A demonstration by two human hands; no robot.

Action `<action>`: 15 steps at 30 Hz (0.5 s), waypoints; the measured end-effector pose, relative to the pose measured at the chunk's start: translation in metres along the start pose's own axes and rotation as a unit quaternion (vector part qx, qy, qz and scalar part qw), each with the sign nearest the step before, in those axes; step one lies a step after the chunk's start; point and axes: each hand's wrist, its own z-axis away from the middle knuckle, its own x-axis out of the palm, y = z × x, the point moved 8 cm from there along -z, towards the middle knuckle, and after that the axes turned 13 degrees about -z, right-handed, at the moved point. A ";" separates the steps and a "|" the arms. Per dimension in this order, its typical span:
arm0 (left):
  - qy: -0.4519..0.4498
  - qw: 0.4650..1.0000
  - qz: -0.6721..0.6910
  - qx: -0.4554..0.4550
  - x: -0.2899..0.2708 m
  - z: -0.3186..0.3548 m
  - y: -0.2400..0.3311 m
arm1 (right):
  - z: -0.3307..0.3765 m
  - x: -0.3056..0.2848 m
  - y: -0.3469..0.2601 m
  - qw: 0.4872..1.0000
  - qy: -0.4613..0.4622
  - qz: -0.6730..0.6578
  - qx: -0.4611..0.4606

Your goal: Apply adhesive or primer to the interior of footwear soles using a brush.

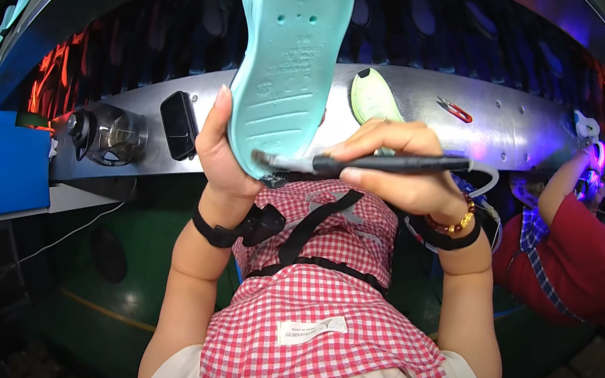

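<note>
metal bench (498,133): runs right across the upper frame
teal shoe sole (290,77): top centre, held up lengthwise
right hand (423,196): right of centre, clamped round a black pen-style tool (427,164)
left hand (233,161): left of centre, gripping the sole's lower end
lime shoe piece (371,100): upper centre, on the bench
red snips (455,110): upper right, also on it
tool tip (263,158): kinda blurry, at the sole's lower end, can't tell if touching

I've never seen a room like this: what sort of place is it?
Likely a shoe factory: the left hand holds a turquoise sole, the right hand a black-handled tool, and a co-worker is by the metal bench.
</note>
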 end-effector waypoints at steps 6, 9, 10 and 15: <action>-0.011 0.994 0.058 -0.097 -0.005 -0.002 -0.006 | 0.013 0.022 -0.021 0.992 -0.119 -0.017 -0.032; -0.036 0.977 0.024 -0.207 0.003 0.002 -0.020 | 0.003 0.014 -0.013 0.985 -0.149 0.071 -0.050; -0.026 0.973 -0.022 -0.230 0.002 0.004 -0.022 | 0.006 0.017 -0.011 0.980 -0.178 0.076 -0.032; -0.012 0.951 -0.118 -0.286 -0.008 0.014 -0.027 | 0.011 0.022 -0.029 0.964 -0.233 0.121 -0.032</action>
